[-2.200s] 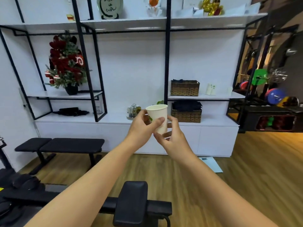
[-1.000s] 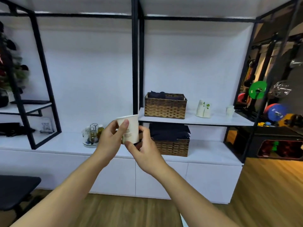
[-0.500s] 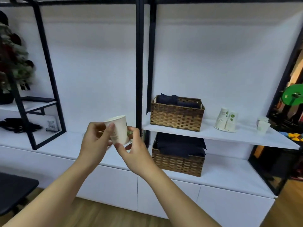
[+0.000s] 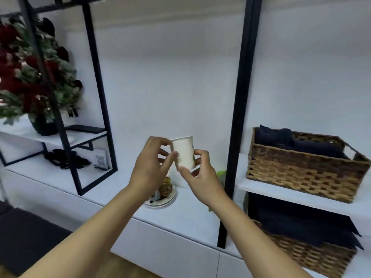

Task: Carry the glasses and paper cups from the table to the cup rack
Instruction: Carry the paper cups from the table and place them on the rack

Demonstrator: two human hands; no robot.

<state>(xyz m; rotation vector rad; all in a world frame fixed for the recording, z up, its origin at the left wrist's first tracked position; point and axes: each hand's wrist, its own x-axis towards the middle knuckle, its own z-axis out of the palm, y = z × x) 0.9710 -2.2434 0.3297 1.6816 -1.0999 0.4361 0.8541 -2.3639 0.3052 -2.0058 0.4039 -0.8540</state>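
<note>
Closer to shelving than 0.5 s ago; wicker baskets shifted right, flower pot back in view at left, cup carried along between both hands.

Left to right:
- Red flower arrangement on white side shelf, behind black frame. Dark bundle below it on white counter.
- Left hand raised mid-frame, fingers curled round left side of paper cup, index fingertip on cup wall, thumb behind.
- Paper cup upright, slightly tilted, held in air above counter, touching both hands, rim above fingertips.
- Right hand pinching cup's lower right side, thumb at base, fingers bent round far side.
- Plate with small jars on counter just below left wrist, partly hidden by forearm. Green item just beside right hand, mostly hidden.
- Black upright post just right of hands, cup near but apart from it.
- Upper wicker basket with dark cloth on white shelf right of post; lower wicker basket under it on counter.

Bare counter between frame and plate; counter front edge runs under forearms.
</note>
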